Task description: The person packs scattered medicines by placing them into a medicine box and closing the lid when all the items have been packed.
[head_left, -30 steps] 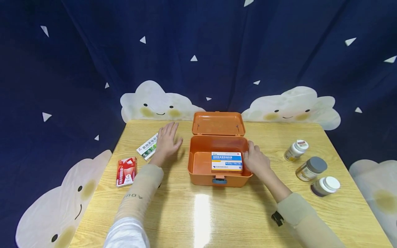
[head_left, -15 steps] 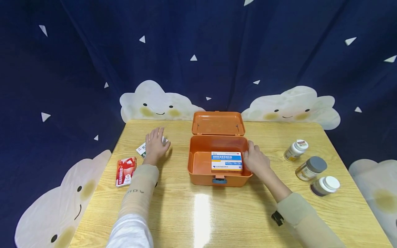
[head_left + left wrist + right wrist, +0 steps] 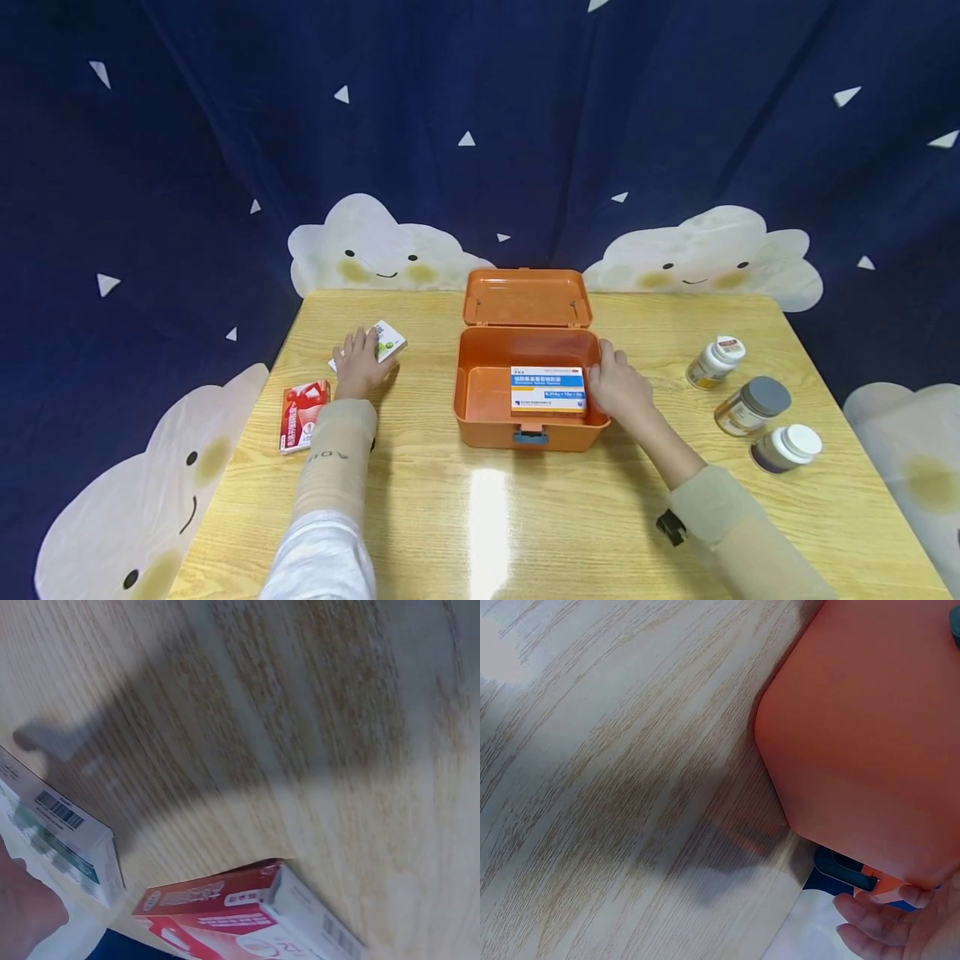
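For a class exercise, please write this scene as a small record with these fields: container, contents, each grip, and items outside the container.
Container: orange case, lid open
Contents: blue-and-white box
Left grip: on the white-and-green box; whether closed round it is unclear
Right grip: holds the case's right wall
Table, left side: white-and-green box, red box
Table, right side: far white-capped bottle, grey-capped bottle, near white-capped bottle

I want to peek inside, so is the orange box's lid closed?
No, the lid is tipped back open behind the orange box, showing a blue and white packet inside it.
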Motion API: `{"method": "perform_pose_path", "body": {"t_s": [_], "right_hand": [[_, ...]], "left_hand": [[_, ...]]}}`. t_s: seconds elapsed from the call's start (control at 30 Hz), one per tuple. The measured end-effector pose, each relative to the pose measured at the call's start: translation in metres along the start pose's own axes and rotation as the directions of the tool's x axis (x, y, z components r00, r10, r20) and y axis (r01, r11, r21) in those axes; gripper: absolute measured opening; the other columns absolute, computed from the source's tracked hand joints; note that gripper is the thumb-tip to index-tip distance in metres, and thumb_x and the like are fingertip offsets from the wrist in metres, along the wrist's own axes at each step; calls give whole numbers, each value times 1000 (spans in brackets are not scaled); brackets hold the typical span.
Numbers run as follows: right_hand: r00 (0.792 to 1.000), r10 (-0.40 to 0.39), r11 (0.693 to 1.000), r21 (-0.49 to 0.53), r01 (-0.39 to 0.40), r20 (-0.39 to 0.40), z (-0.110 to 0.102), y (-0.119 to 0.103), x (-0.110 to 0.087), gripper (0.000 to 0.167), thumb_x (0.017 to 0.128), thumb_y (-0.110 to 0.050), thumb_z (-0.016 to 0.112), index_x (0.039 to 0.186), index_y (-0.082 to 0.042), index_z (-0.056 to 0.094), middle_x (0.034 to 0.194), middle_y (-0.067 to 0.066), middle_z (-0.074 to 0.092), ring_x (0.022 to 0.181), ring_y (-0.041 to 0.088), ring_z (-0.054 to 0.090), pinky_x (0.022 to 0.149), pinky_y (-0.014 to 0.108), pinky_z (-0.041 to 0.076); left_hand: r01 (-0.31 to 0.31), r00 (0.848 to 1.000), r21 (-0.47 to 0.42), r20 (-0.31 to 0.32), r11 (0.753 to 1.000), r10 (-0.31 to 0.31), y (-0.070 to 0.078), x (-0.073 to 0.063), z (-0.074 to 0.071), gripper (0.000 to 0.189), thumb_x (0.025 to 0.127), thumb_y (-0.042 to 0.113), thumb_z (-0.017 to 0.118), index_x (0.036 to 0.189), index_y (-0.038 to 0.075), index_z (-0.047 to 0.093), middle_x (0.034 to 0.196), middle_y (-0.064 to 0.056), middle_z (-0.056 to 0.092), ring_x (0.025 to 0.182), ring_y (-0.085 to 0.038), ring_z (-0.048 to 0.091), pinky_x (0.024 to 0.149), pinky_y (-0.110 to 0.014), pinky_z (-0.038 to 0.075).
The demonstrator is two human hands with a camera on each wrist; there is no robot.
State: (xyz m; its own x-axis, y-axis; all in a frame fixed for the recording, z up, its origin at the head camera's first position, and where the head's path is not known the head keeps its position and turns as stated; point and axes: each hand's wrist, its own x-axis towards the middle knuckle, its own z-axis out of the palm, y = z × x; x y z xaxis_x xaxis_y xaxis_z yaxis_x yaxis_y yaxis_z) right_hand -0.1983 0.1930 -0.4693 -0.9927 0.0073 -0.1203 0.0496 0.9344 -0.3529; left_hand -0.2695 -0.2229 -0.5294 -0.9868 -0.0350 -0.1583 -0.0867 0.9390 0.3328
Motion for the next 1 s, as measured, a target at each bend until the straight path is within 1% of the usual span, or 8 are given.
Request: {"method": "perform_pose_path", "body": {"t_s": [0.1, 0.23, 0.37, 0.5, 0.67, 1.0], "right_hand": [[1000, 2, 1000, -1, -2, -2, 0, 0, 0, 51, 95, -27, 29, 139, -3, 21, 121, 28, 42, 94, 43, 55, 68, 55, 44], [1000, 5, 1000, 0, -5, 3, -1, 0, 0, 51, 95, -27, 29, 140, -3, 21, 121, 28, 42, 94, 44, 54, 68, 55, 44], [1000, 5, 1000, 2, -5, 1, -1, 0, 1, 51, 95, -27, 29, 140, -3, 21, 122, 28, 42, 95, 44, 54, 69, 55, 44], [1000, 3, 1000, 1, -3, -5, -1, 1, 0, 51, 95, -26, 30, 139, -3, 22, 120, 27, 43, 94, 44, 55, 68, 55, 44], [1000, 1, 1000, -1, -1, -5, -1, 0, 1, 51, 95, -26, 30, 139, -3, 22, 121, 27, 43, 95, 44, 54, 69, 55, 43], [1000, -2, 1000, 3, 2, -13, -1, 0, -1, 51, 95, -26, 30, 139, -3, 22, 121, 28, 43, 95, 45, 54, 71, 57, 43]], "left_hand": [[13, 999, -8, 33, 1000, -13, -2, -1, 0, 80, 87, 43, 51, 146, 4, 13, 149, -23, 6, 136, -42, 0, 103, -61, -2], [20, 998, -11, 56, 1000, -19, -5, -2, 0, 80, 88, 43, 50, 146, 3, 12, 149, -25, 4, 135, -43, -2, 102, -63, -2], [31, 996, -9, 85, 999, -30, -9, -1, 2, 81, 89, 44, 49, 146, 4, 9, 149, -24, 1, 135, -43, -5, 101, -64, -3], [38, 993, -19, 108, 999, -36, -9, -1, 2, 80, 89, 43, 48, 146, 4, 8, 149, -25, 0, 135, -44, -5, 101, -64, -3], [42, 994, -25, 100, 999, -39, -8, -1, 3, 79, 88, 42, 49, 145, 3, 11, 148, -25, 2, 134, -45, -2, 101, -64, -1], [15, 1000, -20, 17, 1000, -15, -9, -1, 9, 72, 88, 38, 53, 142, 3, 23, 141, -24, 19, 128, -44, 17, 100, -61, 10]]}}
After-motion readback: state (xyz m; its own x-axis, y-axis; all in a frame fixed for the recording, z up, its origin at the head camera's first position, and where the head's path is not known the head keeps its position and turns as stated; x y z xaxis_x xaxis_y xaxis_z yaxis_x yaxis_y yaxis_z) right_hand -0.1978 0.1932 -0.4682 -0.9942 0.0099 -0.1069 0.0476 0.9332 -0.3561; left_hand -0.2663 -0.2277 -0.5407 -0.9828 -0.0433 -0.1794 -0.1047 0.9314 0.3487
